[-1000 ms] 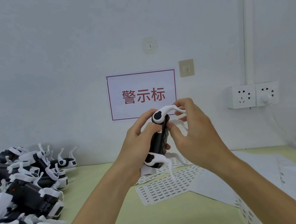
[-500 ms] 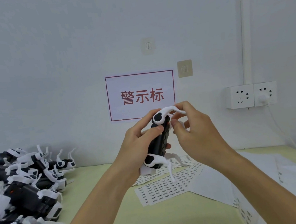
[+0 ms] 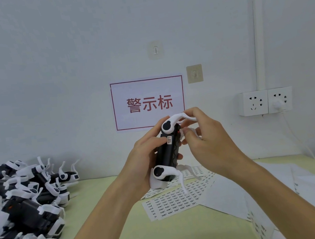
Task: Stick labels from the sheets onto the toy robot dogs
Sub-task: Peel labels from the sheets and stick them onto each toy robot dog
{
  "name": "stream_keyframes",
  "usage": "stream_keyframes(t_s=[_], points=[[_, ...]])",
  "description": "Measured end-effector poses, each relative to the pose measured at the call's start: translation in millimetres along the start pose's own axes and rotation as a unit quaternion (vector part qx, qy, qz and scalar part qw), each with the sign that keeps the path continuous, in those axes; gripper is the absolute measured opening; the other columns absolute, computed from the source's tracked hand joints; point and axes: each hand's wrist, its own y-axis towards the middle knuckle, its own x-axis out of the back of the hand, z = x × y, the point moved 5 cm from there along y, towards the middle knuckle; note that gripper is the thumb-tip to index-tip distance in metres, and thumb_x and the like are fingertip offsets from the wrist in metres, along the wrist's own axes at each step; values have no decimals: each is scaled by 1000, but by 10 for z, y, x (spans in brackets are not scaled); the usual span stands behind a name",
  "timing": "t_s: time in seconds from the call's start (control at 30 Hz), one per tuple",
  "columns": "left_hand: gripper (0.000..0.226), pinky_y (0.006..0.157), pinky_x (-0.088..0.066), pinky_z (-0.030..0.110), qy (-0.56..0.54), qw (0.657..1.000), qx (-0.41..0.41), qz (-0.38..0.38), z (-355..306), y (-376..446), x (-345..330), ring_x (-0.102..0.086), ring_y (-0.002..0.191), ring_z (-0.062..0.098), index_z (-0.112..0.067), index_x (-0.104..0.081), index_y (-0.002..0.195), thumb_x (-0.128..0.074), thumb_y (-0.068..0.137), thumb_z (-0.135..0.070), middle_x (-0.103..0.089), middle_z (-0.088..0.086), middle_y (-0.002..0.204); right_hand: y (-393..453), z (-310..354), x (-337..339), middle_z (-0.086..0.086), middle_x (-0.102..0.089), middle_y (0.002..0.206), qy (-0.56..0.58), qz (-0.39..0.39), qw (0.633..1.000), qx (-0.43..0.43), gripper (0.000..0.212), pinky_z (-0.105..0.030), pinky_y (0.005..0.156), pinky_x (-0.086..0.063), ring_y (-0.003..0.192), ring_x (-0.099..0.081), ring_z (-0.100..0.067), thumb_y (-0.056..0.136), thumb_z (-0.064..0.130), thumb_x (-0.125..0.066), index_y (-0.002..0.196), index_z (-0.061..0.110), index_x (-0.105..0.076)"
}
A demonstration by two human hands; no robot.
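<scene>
I hold a black-and-white toy robot dog [image 3: 169, 152] upright in front of me, above the table. My left hand [image 3: 144, 161] grips its body from the left, thumb lying by a small white label [image 3: 169, 139] stuck on the black body. My right hand [image 3: 205, 143] pinches a white leg at the dog's top end; its thumb tip sits just right of the body. Label sheets [image 3: 175, 203] with rows of small printed labels lie on the table below the dog.
A heap of several black-and-white robot dogs [image 3: 20, 213] fills the table's left side. White backing sheets [image 3: 282, 193] spread across the right. The yellow-green table [image 3: 168, 238] meets a white wall carrying a red-framed sign [image 3: 148, 103] and power sockets [image 3: 264, 101].
My right thumb has drawn back to the right off the dog's body, and the small white label now shows stuck on it. The dog stays held in place.
</scene>
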Motion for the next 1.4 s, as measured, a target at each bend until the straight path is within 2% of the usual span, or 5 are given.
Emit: stream_keyframes(t_s=[0.33,0.53,0.87,1.1,1.4], points=[[48,75,-58,38,38,999,-16,-13,5,-13,49,-69,79,31,-40,-64,128,-53,97,-5,-72,15,109,-7,20,-2,14,-63,102,13,15,1000,4,20,-2,66,-42,82,-65,5,102,13,-44,110,28,-55],[62,77,-59,35,54,998,-22,-6,-6,-11,57,-69,81,30,-40,-60,133,-57,79,-9,-72,15,106,1,15,-5,14,-64,103,22,23,999,7,22,-2,68,-43,84,-65,4,101,12,-46,107,31,-57],[51,75,-59,41,125,991,-38,-33,-17,9,55,-70,76,28,-46,-66,117,-52,79,-16,-73,8,95,-9,44,-5,17,-65,99,22,41,999,20,23,-4,71,-45,88,-63,4,100,13,-51,105,35,-57],[46,66,-59,35,128,989,-34,-70,-14,8,80,-71,74,30,-46,-69,113,-49,95,-8,-75,12,94,-23,44,-23,16,-65,98,21,52,998,27,23,-5,72,-44,87,-64,0,100,12,-50,103,34,-58],[53,69,-58,34,123,992,-32,-24,-33,4,65,-71,79,28,-46,-66,118,-50,81,-13,-73,9,99,-9,33,-18,18,-66,96,22,51,998,32,26,-5,72,-45,88,-65,0,100,13,-51,102,38,-57]])
